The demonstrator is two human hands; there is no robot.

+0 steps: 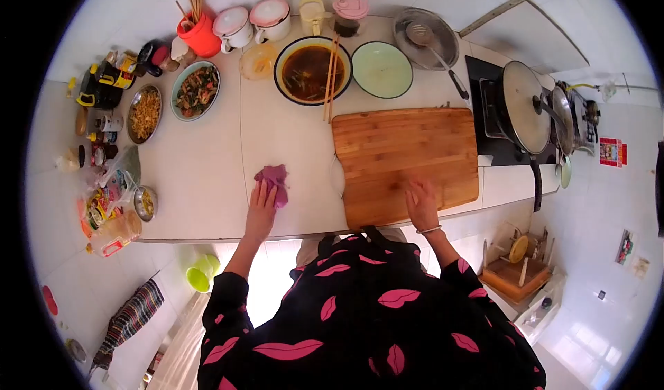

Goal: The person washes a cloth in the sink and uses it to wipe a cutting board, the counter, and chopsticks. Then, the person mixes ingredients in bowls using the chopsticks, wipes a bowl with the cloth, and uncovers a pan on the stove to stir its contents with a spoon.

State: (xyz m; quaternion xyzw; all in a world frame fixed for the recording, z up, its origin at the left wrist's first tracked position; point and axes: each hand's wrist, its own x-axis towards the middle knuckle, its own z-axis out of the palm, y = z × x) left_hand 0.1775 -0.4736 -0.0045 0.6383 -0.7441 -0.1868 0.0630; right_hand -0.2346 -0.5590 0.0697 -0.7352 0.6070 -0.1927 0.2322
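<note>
My left hand (260, 211) presses a crumpled purple cloth (274, 181) against the white countertop, left of the cutting board. Its fingers lie over the cloth's near side. My right hand (422, 203) is at the front part of the wooden cutting board (394, 151), fingers loosely apart and nothing in them. Whether it touches the board I cannot tell. Behind the board are a bowl of dark broth (304, 71) with chopsticks (333, 78) laid across its rim, and a pale green plate (382, 70).
Dishes of cooked food (196, 91) and chopped food (144, 114) stand at left, near bottles (104, 89) and jars. Lidded mugs (234, 27) line the wall. At right, a lidded pan (527, 106) sits on the stove, its handle reaching past the counter edge. A strainer bowl (443, 26) holds a slotted spatula.
</note>
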